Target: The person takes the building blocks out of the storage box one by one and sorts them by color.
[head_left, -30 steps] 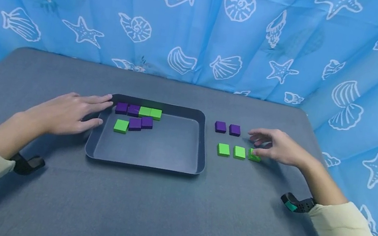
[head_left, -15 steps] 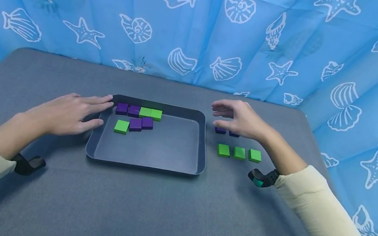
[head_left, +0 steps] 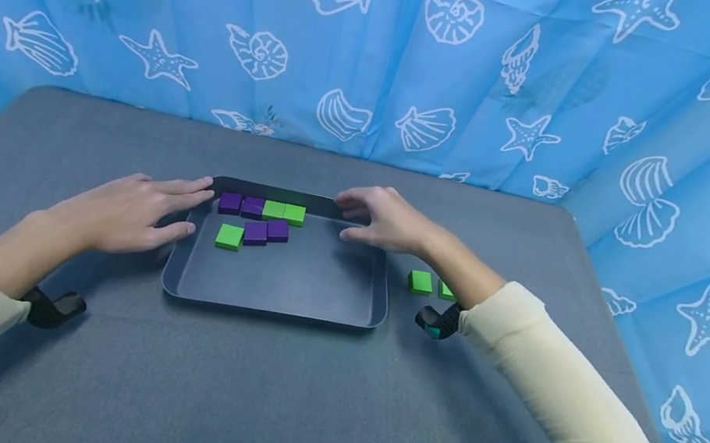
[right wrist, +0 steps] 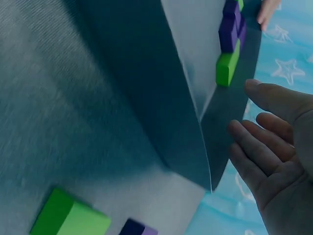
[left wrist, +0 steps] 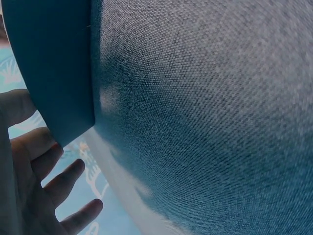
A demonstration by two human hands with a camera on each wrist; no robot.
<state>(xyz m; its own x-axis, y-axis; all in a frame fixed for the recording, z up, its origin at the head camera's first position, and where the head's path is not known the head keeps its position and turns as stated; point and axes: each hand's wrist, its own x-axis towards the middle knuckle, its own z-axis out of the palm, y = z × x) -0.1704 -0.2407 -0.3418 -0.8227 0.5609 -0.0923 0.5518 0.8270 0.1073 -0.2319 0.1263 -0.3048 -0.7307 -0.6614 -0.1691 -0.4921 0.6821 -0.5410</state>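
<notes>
A dark grey tray [head_left: 287, 285] lies on the table. Inside it, purple blocks [head_left: 230, 203] and green blocks [head_left: 294, 215] form a row along the back wall. Below that row are a green block [head_left: 229, 237] and two purple blocks [head_left: 267, 232]. My left hand [head_left: 128, 213] rests its fingers against the tray's left rim, fingers straight, as the left wrist view also shows. Above the tray's back right part hovers my right hand [head_left: 391, 220], its fingers relaxed. Nothing is held in its palm [right wrist: 279, 186] in the right wrist view.
Right of the tray, green blocks [head_left: 419, 282] lie on the grey table [head_left: 295, 401], partly behind the right forearm. A purple block [right wrist: 139, 228] shows at the bottom of the right wrist view. A blue shell-patterned curtain [head_left: 386, 45] hangs behind the table.
My right hand has moved left, from beside the rightmost green block, past the purple blocks, to above the tray, carrying nothing visible. The left hand and the blocks stay put.
</notes>
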